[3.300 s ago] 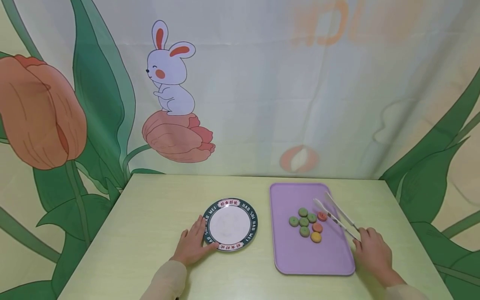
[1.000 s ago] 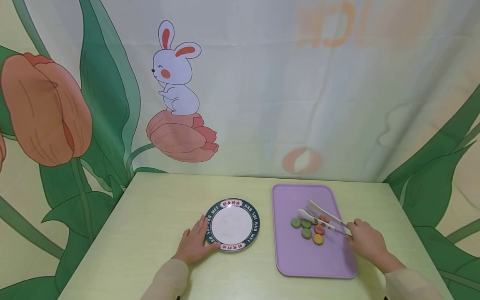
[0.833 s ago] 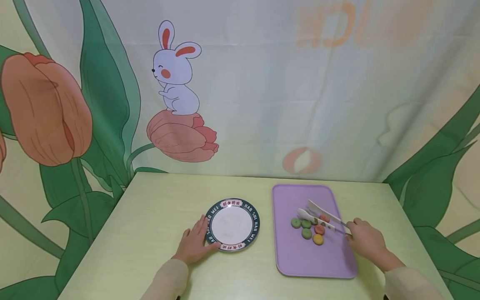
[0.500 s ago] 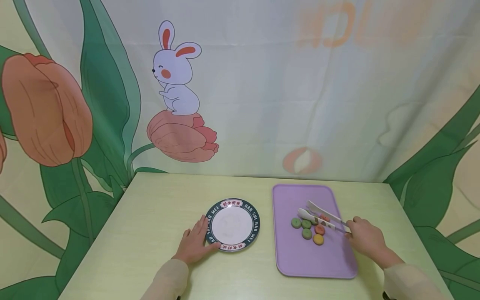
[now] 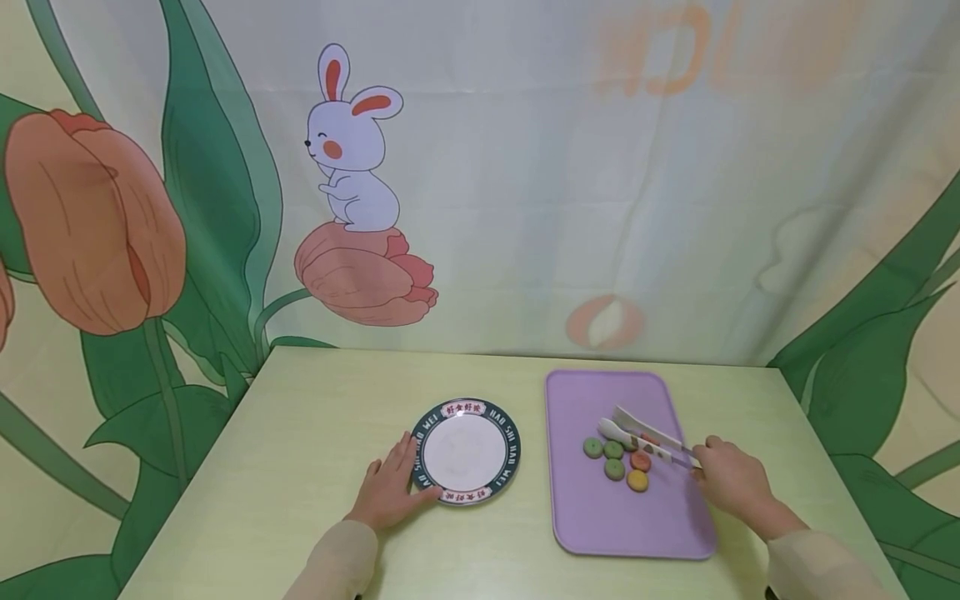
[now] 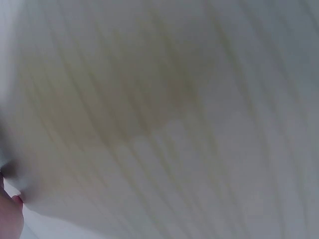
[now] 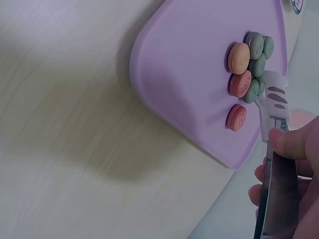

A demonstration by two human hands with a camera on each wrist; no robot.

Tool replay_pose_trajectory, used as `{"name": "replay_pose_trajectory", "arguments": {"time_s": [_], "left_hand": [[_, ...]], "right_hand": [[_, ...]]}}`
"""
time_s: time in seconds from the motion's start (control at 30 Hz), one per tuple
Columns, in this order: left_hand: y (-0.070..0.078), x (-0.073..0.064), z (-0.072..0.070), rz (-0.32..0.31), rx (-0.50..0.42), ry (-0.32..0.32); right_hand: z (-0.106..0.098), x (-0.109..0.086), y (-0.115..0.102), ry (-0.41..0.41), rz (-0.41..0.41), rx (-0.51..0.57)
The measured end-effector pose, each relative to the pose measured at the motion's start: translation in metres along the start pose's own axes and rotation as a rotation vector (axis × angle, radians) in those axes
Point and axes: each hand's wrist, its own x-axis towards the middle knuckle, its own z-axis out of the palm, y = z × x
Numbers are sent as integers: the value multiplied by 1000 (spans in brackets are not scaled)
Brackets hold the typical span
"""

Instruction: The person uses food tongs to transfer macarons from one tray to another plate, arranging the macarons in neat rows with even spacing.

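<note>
My left hand [image 5: 386, 487] rests at the left rim of a round plate [image 5: 461, 454] with a dark green border, fingers extended. My right hand [image 5: 731, 475] grips the handle of white-tipped tongs [image 5: 652, 431], thumb pressed on the metal arm. The tongs' tips reach over the far part of a macaron group on the purple tray [image 5: 630, 525], partly covering it; a narrow gap shows between them. Several green macarons [image 5: 614, 470], red macarons [image 7: 240, 83] and one yellow macaron [image 5: 637, 480] lie there. Only a fingertip [image 6: 10, 214] of my left hand shows in the left wrist view.
The pale wooden table [image 5: 300, 467] carries the plate left of the tray. A curtain [image 5: 487, 208] printed with a rabbit and tulips hangs behind the table's far edge.
Compared with the earliest frame, the right hand has brought the tongs leftward over the green macarons. In the last half second their tips have drawn slightly closer together. The left hand stays at the plate.
</note>
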Motion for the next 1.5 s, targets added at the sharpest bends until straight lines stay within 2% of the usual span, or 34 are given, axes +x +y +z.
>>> {"name": "replay_pose_trajectory", "arguments": {"time_s": [0.57,1.0,1.27,1.5], "left_hand": [[-1,0,1,8,-6,15],[0,0,-1,22,-1,19],[0,-1,-1,15,-2,17],[1,-1,-3,17,-10,18]], "right_hand": [[4,1,1,36,-8,-20],[-4,2,-2,92,-34,-28],[-5,4,-8,144,-72,-17],[-6,5,-15,145,-81,1]]}}
